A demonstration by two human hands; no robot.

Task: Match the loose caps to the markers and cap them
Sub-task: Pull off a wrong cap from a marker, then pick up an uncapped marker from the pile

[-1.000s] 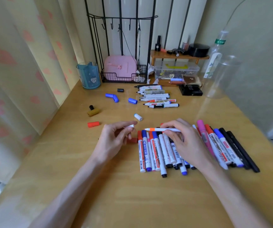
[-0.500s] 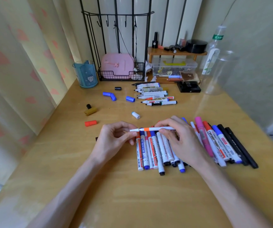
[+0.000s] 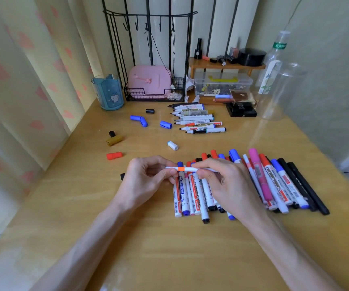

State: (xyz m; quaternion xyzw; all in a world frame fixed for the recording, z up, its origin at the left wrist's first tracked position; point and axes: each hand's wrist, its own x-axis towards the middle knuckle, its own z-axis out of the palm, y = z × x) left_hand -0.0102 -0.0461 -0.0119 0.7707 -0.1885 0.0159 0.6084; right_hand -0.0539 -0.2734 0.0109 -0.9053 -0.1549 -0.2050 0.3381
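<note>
1. Pinching a slim white plastic marker with an orange band (image 3: 181, 169), the left hand (image 3: 146, 181) curls round its white left end and the right hand (image 3: 226, 185) round its barrel, above a row of capped cylindrical markers (image 3: 274, 185).
2. A stubby white cap (image 3: 173, 145), a stubby red cap (image 3: 114, 155) and a rounded blue cap (image 3: 166, 124) lie apart on the smooth glossy wooden table (image 3: 169, 248).
3. Uncapped white-barrelled markers (image 3: 198, 122) lie side by side behind them.

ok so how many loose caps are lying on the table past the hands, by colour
blue caps: 3
black caps: 2
red cap: 1
white cap: 1
mustard cap: 1
total: 8
not counted: a dark piece half hidden by the left hand
</note>
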